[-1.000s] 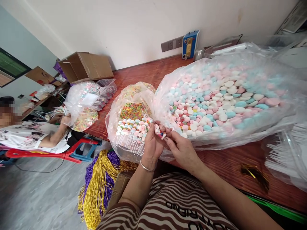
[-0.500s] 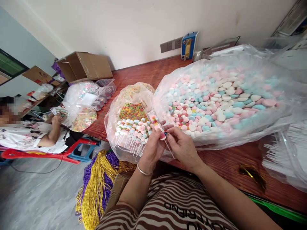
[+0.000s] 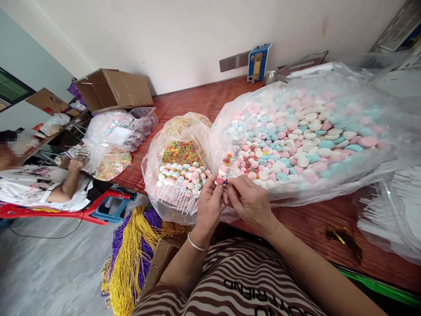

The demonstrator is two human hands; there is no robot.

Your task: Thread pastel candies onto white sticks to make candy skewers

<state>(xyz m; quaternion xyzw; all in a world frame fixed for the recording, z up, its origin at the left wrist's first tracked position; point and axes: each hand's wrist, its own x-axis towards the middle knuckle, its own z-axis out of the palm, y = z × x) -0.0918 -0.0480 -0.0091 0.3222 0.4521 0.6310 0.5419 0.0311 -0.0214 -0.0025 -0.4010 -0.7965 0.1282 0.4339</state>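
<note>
Between my two hands a small clear wrapper with stacked colourful candies (image 3: 225, 165) points up and slightly right. My left hand (image 3: 210, 204) has its fingers closed round the lower end of this packet. My right hand (image 3: 249, 202) pinches at the same lower end, close to a small blue spot; its fingertips partly hide what they grip. Left of my hands, candies on white sticks (image 3: 180, 184) lie in an open plastic bag with small ring-shaped candies (image 3: 182, 152). A large bag of pastel candies (image 3: 305, 131) lies to the right.
Purple and gold bead strands (image 3: 131, 263) hang at the lower left. White sticks (image 3: 381, 215) and a gold foil piece (image 3: 345, 239) lie on the red-brown table (image 3: 302, 224). Further left are a cardboard box (image 3: 128, 90), filled bags (image 3: 113, 164) and a person (image 3: 42, 184).
The candy packet has swung from leaning left to leaning right, over the edge of the large bag. The white stick that showed below my hands is now hidden.
</note>
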